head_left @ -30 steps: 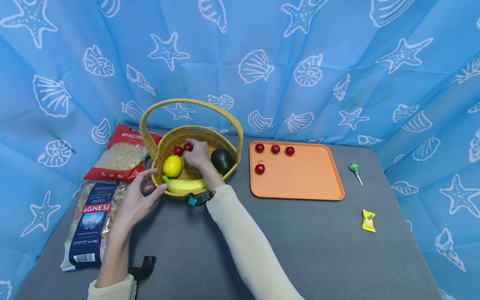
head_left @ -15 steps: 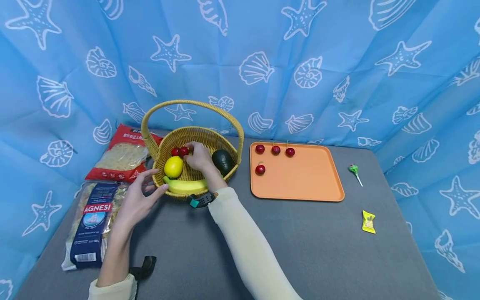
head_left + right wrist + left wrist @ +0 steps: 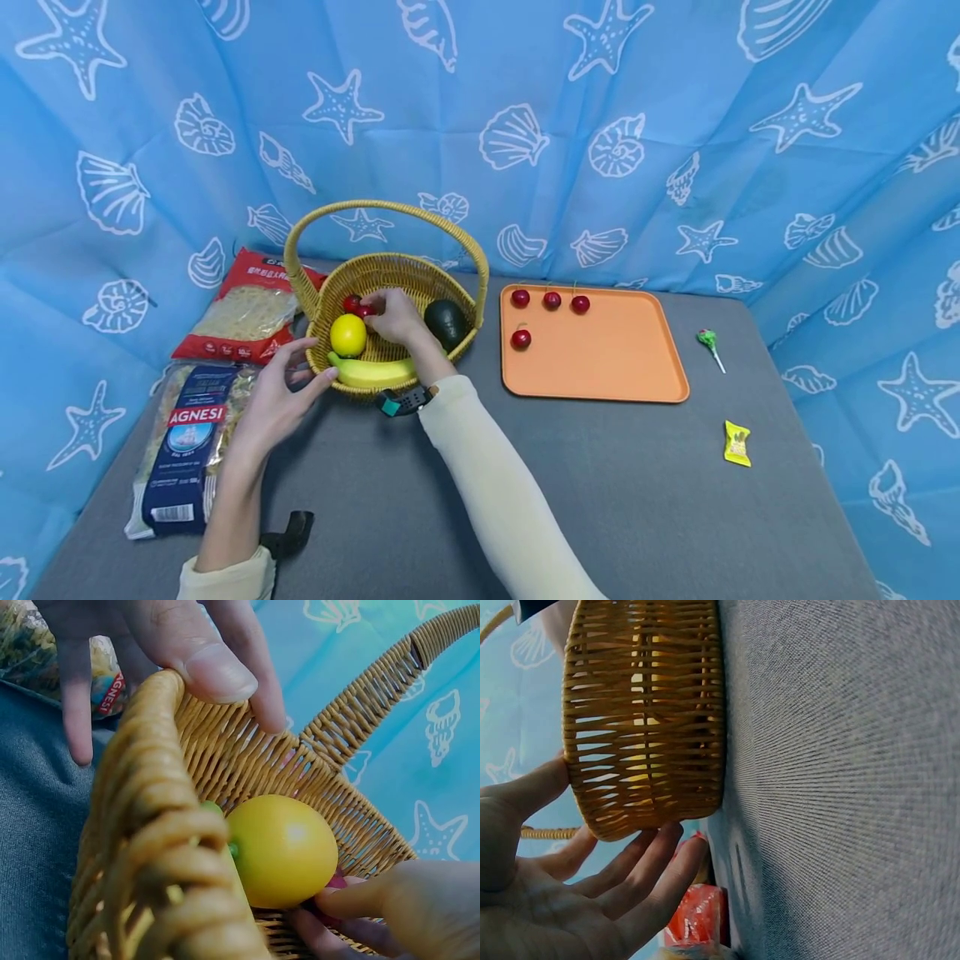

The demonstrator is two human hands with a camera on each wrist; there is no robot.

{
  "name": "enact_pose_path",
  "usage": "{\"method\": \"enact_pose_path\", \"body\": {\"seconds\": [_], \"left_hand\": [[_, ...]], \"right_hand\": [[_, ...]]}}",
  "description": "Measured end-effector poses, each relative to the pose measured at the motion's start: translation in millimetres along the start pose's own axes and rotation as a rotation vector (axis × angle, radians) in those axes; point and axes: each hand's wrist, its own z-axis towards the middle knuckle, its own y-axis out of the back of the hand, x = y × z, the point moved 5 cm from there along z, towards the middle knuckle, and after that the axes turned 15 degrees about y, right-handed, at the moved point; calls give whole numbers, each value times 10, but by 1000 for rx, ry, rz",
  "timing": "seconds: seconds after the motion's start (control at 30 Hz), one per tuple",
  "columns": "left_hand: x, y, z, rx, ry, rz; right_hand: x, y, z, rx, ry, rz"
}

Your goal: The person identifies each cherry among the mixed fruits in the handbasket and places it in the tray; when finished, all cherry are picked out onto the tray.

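Inside the wicker basket [image 3: 397, 268], my right hand [image 3: 399, 319] pinches a dark red cherry [image 3: 364, 311] between thumb and fingers. Another cherry [image 3: 351, 302] lies just behind it. In the right wrist view the yellow lemon [image 3: 283, 851] partly hides the pinched fruit. A banana [image 3: 371, 372] lies along the basket's front and a dark avocado [image 3: 446, 323] at its right end. My left hand [image 3: 273, 404] holds the basket's left end, its thumb on the rim; in the left wrist view the other fingers [image 3: 641, 874] reach around the outer wall.
An orange tray [image 3: 600, 358] with several stemmed cherries [image 3: 521, 339] is right of the basket. Farther right lie a green lollipop [image 3: 707, 338] and a yellow wrapped candy [image 3: 737, 443]. A red pasta bag [image 3: 240, 308] and a blue pasta bag [image 3: 180, 450] lie at the left.
Within the basket my right hand has shifted slightly toward the front, and the pinched cherry has come down closer to the lemon. My left hand stays at the basket's end.
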Motion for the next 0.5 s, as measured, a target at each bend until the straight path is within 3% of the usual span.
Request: {"method": "enact_pose_path", "body": {"seconds": [0.27, 0.5], "left_hand": [[-16, -18, 4, -4, -6, 4], [-19, -9, -3, -7, 2, 7]], "right_hand": [[109, 188, -152, -21, 95, 120], [362, 548, -546, 70, 256, 195]]}}
